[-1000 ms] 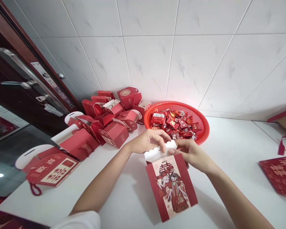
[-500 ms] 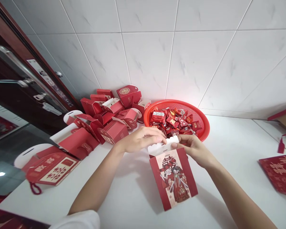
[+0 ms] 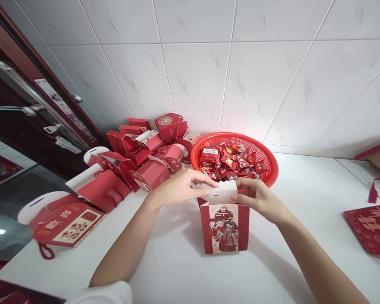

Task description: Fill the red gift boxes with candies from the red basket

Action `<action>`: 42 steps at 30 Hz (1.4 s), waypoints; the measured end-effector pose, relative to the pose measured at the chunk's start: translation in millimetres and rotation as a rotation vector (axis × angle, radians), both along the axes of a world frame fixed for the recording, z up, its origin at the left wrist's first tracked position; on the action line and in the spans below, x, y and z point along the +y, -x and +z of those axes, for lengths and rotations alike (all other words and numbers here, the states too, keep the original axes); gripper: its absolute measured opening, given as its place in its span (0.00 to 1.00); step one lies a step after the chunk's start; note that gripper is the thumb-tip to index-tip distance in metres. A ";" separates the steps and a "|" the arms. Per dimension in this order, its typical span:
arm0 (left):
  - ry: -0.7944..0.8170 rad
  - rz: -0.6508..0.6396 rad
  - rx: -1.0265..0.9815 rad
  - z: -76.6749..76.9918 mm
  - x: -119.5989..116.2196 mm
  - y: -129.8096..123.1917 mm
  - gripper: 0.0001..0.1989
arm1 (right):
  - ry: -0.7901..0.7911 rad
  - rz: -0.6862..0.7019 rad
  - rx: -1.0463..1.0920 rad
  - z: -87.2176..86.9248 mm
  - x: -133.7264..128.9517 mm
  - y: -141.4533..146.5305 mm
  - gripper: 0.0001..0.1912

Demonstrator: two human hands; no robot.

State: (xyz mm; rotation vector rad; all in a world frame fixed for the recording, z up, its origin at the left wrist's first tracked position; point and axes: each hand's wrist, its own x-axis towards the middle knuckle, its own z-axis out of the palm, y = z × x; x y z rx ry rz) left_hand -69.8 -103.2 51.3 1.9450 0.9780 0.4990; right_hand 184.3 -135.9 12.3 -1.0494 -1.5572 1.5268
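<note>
A red paper gift box [image 3: 225, 230] with a printed couple on its front stands upright on the white table. Its top is open, and the scalloped white flap rises at the back. My right hand [image 3: 256, 196] pinches the flap and rim at the right corner. At the top left, my left hand [image 3: 185, 185] rests on the flap's edge, fingers stretched out and thumb apart from them. Just behind the box, a red plastic basket [image 3: 274, 169] holds several wrapped candies [image 3: 229, 162]. The inside of the box is mostly hidden.
Several red gift boxes [image 3: 150, 172] crowd the table [image 3: 164, 270] at the left, against the tiled wall [image 3: 196, 76]. A flat red bag [image 3: 372, 230] lies at the right edge. A brown door with a metal handle [image 3: 15, 84] stands at the left.
The gift box has turned from tilted to upright, its bottom swinging back and left. My left hand has shifted slightly left along the flap, and my right hand keeps its pinch.
</note>
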 end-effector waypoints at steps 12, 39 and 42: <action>-0.108 0.107 0.032 3.2 -15.1 -6.5 0.17 | -0.187 -0.077 -0.057 9.0 -8.3 -5.2 0.12; -0.145 -0.205 0.131 6.9 -25.7 -15.9 0.17 | -0.402 -0.180 -0.837 1.5 76.4 -57.1 0.19; -0.123 -0.205 0.090 8.7 -26.1 -13.8 0.14 | -0.375 -0.080 -0.892 -6.8 93.2 -44.9 0.25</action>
